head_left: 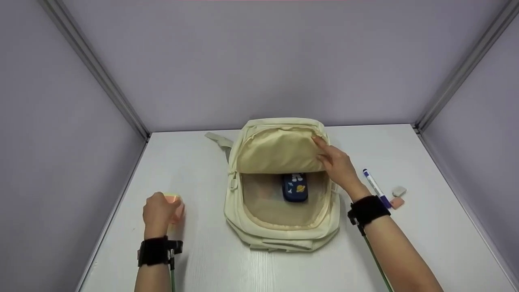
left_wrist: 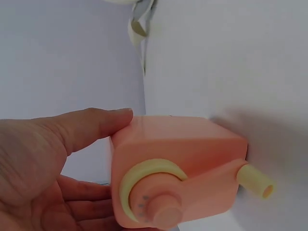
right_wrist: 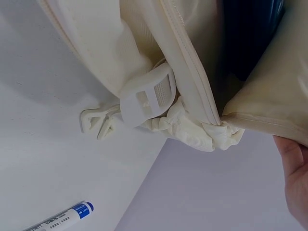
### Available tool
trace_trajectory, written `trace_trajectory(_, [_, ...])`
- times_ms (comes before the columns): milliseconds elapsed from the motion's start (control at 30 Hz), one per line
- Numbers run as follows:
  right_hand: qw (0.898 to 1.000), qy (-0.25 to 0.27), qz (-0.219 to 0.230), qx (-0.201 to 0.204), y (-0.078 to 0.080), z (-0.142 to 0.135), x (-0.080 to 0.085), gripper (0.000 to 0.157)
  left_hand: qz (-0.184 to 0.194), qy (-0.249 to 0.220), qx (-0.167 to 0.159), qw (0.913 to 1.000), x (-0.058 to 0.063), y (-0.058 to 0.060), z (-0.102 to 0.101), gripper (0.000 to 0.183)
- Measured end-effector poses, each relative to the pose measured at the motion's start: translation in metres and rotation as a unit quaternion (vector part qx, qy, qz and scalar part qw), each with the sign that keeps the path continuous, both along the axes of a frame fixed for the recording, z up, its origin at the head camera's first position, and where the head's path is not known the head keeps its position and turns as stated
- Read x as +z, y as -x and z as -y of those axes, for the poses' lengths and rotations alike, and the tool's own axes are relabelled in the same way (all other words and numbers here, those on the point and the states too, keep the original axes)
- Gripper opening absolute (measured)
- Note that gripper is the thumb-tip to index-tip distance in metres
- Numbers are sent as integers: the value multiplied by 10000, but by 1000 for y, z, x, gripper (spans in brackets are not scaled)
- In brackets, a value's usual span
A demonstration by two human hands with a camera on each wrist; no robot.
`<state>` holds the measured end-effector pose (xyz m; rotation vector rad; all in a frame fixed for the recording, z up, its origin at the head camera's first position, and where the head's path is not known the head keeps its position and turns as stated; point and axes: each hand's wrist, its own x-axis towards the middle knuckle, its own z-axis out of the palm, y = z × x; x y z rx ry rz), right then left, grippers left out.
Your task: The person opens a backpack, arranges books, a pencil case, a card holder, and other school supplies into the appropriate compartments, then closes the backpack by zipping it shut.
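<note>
sharpener (left_wrist: 197, 161) sits in left hand (head_left: 157, 211) at nine o'clock of unzipped backpack (head_left: 233, 213), thumb (left_wrist: 96, 124) one side, fingers (left_wrist: 91, 209) other. best gripped by body, clear of crank (left_wrist: 211, 185). right hand (head_left: 339, 167) pinches flap (head_left: 279, 152) at two o'clock; best held high, since it covers part of pencil case (head_left: 295, 191). left forearm (head_left: 152, 280) points to twelve, right forearm (head_left: 399, 247) toward eleven.

Lit softly in head view | dimmer in both wrist views | shadowed just right of left hand (head_left: 158, 213) | shining palely on tabletop (head_left: 251, 271) between it and right hand (head_left: 338, 164)
</note>
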<state>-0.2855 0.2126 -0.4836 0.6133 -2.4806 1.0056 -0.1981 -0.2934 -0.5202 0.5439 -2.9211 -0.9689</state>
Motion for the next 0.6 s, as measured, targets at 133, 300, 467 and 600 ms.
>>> trace_trajectory(133, [10000, -3, -53, 7, 1, 1, 1, 57, -160, -7, -139, 9998, 8, -1, -11, 42])
trace_trajectory(300, [10000, 24, -61, 31, 2, 2, 0, 57, -446, -31, -539, 9975, 28, -3, -26, 42])
trace_trajectory(467, [9999, 38, -27, 89, 1, 4, 0, 57, -1212, 271, -847, 9886, 51, -6, -41, 41])
trace_trajectory(600, [10000, 33, 6, 89, 1, 4, 1, 57, -1898, 387, -888, 9770, 69, -11, -58, 43])
